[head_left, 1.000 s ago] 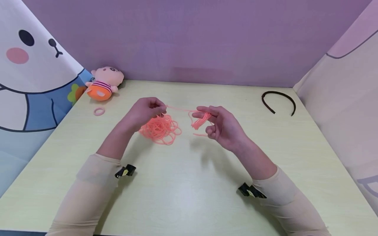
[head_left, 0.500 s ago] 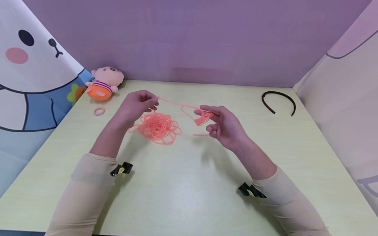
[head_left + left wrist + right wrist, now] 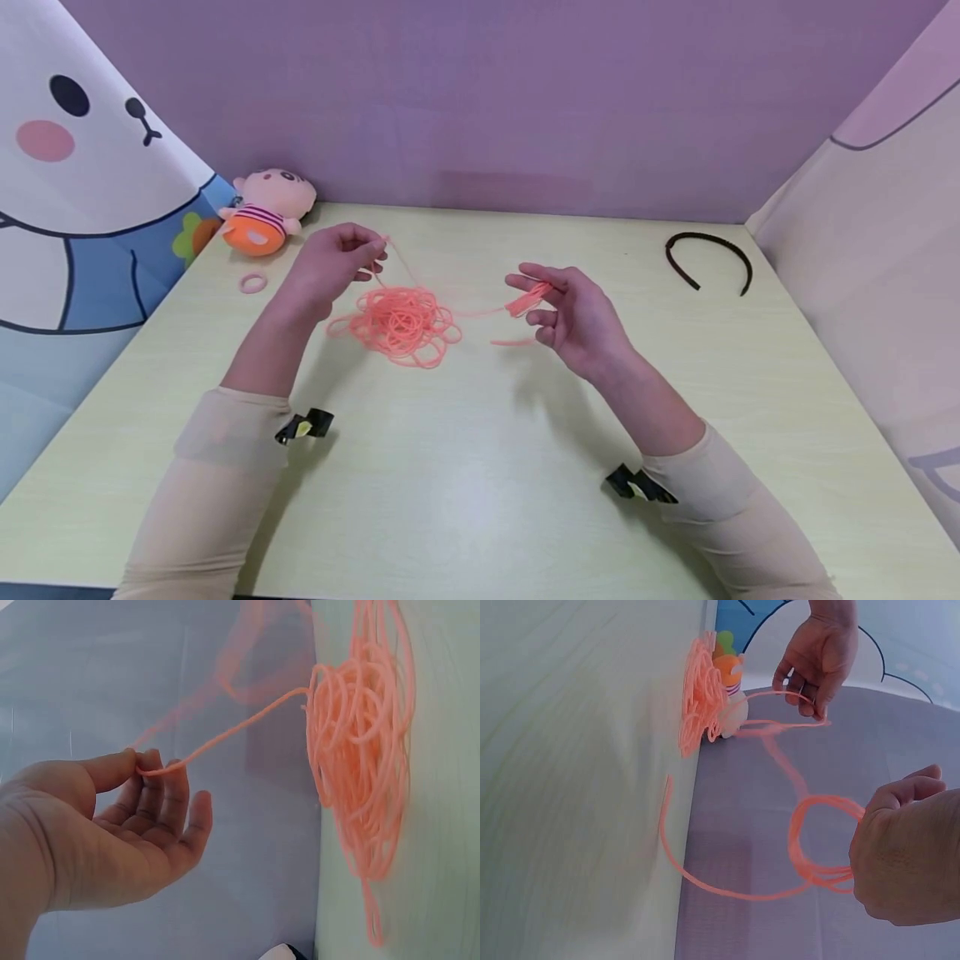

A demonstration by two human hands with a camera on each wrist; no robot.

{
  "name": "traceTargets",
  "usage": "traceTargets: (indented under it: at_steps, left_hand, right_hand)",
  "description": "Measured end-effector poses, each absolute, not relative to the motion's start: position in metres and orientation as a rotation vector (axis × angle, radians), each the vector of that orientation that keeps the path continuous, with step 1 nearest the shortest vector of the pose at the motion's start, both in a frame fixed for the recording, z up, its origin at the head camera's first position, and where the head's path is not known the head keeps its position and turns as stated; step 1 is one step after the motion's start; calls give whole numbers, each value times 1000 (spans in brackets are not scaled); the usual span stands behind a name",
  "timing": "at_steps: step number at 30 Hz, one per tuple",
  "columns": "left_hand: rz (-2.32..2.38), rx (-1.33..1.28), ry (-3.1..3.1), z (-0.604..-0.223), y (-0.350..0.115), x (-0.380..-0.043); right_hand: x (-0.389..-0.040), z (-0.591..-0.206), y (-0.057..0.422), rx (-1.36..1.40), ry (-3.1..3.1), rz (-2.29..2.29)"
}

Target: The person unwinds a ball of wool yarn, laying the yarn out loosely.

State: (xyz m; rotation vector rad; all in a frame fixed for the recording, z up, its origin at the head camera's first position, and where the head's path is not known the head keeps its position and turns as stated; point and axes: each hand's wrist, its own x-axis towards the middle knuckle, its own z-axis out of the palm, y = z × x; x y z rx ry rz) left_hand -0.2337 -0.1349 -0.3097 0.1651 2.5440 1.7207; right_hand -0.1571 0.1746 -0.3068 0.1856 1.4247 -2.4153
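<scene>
A tangled pile of coral-pink cord [image 3: 401, 323] lies on the table. Up and left of it, my left hand [image 3: 328, 265] pinches a strand between thumb and fingertips; in the left wrist view this strand [image 3: 232, 731] runs back to the pile. My right hand [image 3: 577, 321], raised to the right of the pile, holds a small bundle of looped cord [image 3: 529, 300] at its fingers. As the right wrist view shows, the bundle is a round coil [image 3: 798, 838] of several turns. A loose cord tail [image 3: 727, 892] droops from it in a curve.
At the back left sits a pink plush toy [image 3: 262, 212] in orange bottoms, with a small pink ring [image 3: 252, 283] before it. A dark headband [image 3: 708, 237] lies at the back right. Purple cloth [image 3: 510, 100] rises behind the table.
My left hand has moved left and slightly away from me, still pinching the strand. The line between the hands has gone from taut to slack. The right hand has shifted slightly.
</scene>
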Motion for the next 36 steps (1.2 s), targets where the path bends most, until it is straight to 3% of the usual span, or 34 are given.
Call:
traceTargets:
  at_steps: [12,26,36]
  left_hand:
    - [1514,211,2605,-317,-119,-232]
    - [1192,965,2344,-337,-62,-205]
    - [1177,911,2325,-334,-60,-203]
  right_hand:
    - [-155,-305,173,146,1380,-2447]
    - [-149,-304,171,-53,1252,-2436]
    - [-149,-304,170,-95,1278,-2335]
